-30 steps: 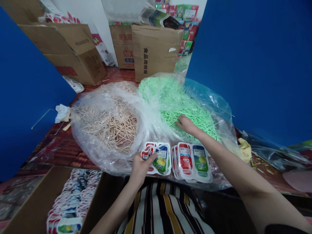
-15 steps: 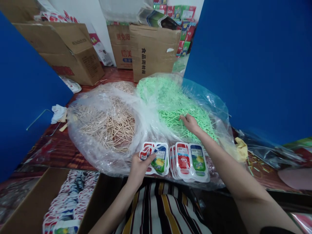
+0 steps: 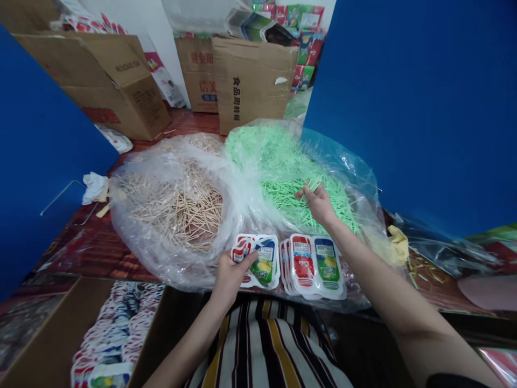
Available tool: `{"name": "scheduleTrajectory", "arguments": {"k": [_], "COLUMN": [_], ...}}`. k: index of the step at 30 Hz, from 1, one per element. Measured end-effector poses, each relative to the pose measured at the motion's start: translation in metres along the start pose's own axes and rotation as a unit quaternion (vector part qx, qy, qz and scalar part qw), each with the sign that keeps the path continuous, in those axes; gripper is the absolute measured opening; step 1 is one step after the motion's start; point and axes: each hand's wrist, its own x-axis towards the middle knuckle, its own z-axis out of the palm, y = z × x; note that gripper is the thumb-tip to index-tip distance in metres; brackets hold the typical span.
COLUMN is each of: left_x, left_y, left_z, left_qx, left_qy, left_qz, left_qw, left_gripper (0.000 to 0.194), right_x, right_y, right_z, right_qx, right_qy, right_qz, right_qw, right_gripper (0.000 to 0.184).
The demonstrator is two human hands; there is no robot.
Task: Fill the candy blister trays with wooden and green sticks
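Note:
My left hand [image 3: 231,272] grips a small stack of red, blue and green drink-shaped packs [image 3: 258,261] at the table's near edge, thumb on top. A second stack of the same packs [image 3: 315,265] lies just to its right. My right hand [image 3: 319,203] is pinched shut on a few green sticks, held just above the heap of green sticks [image 3: 278,172] in a clear plastic bag. To the left, another clear bag holds a heap of pale wooden sticks [image 3: 177,202].
An open cardboard box [image 3: 52,339] at lower left holds many of the same packs. Cardboard boxes [image 3: 250,81] stand at the back of the table, with one [image 3: 105,81] at the back left. A crumpled white cloth [image 3: 95,186] lies at left. Blue panels close both sides.
My right hand has come up out of the green heap with a few sticks pinched in its fingers. My left hand has kept hold of the packs in the same place.

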Motion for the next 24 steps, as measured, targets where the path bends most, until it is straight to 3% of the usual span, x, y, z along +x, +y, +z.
{"name": "scheduleTrajectory", "arguments": {"k": [7,12,15,18,24], "left_x": [0.0,-0.001,0.0,0.0,-0.001], "left_y": [-0.002,-0.001,-0.002,-0.004,-0.004], "left_z": [-0.002,-0.003,-0.004,-0.004,-0.002], "left_qx": [0.001,-0.008,-0.007,-0.003,-0.007], "left_qy": [0.003,-0.009,-0.009,0.002,-0.002], "left_qz": [0.006,0.002,0.008,0.005,0.003], "left_qw": [1.0,1.0,1.0,1.0,1.0], "left_gripper": [0.03,0.03,0.03,0.03,0.029], "right_x": [-0.014,-0.006,-0.001,-0.003,-0.015], "right_y": [0.022,0.002,-0.014,-0.022,-0.018], "right_z": [0.013,-0.001,-0.018,-0.028,-0.017], "right_qx": [-0.039,-0.079,-0.119,-0.18,-0.262], "right_qy": [-0.066,-0.023,-0.003,-0.022,-0.06], "right_qz": [-0.008,-0.006,0.027,0.085,0.173], "right_qw": [0.997,0.997,0.993,0.98,0.948], "right_gripper": [0.044,0.041,0.041,0.043,0.04]}}
